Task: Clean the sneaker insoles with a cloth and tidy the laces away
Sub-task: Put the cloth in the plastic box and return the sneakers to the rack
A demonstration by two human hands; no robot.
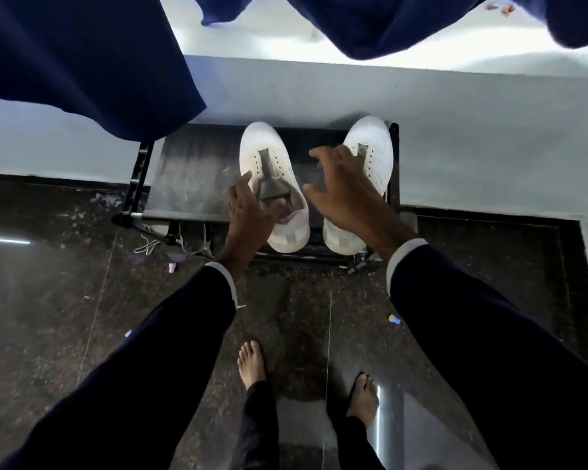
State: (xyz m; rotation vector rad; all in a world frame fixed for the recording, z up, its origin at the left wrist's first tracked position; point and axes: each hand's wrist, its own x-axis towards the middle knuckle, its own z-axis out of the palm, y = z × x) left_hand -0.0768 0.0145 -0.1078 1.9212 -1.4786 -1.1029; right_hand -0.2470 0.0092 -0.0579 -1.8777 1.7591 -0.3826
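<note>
Two white sneakers stand side by side, without laces, on a black shoe rack [187, 174], toes pointing away from me. My left hand [248, 208] rests on the left sneaker [262, 144] at its opening, fingers along the collar beside the grey tongue. My right hand [343, 188] hovers with spread fingers over the right sneaker [377, 144] and hides most of its opening. A white lace [147, 246] lies on the floor under the rack's left front corner. No cloth shows in either hand.
Dark blue cloths [82, 62] hang over the rack from above. A white wall ledge [455, 130] runs behind it. The dark stone floor [65, 300] carries small scraps, a pink cap [172, 266]. My bare feet [252, 364] stand just before the rack.
</note>
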